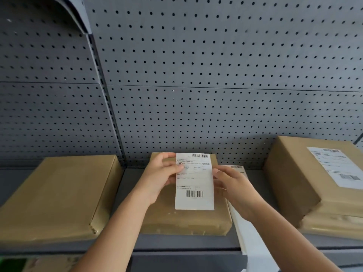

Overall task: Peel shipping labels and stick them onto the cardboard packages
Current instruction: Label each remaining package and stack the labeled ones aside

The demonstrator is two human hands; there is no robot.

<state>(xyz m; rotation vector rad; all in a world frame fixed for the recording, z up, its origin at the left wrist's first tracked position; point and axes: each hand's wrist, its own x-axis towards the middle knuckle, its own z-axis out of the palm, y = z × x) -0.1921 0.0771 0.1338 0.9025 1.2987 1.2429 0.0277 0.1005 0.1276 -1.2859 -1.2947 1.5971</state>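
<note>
A white shipping label (194,183) with barcodes at its top and bottom lies over the top face of the middle cardboard package (186,218). My left hand (163,177) pinches the label's upper left edge between thumb and fingers. My right hand (231,185) rests at the label's right edge, fingers slightly curled; whether it grips the label I cannot tell. A strip of further labels (249,236) lies to the right of the package, partly under my right forearm.
A plain cardboard package (59,195) sits at the left of the grey shelf (186,246). At the right, a stack of two packages (314,185) carries a label on top. A grey pegboard wall (216,75) stands behind.
</note>
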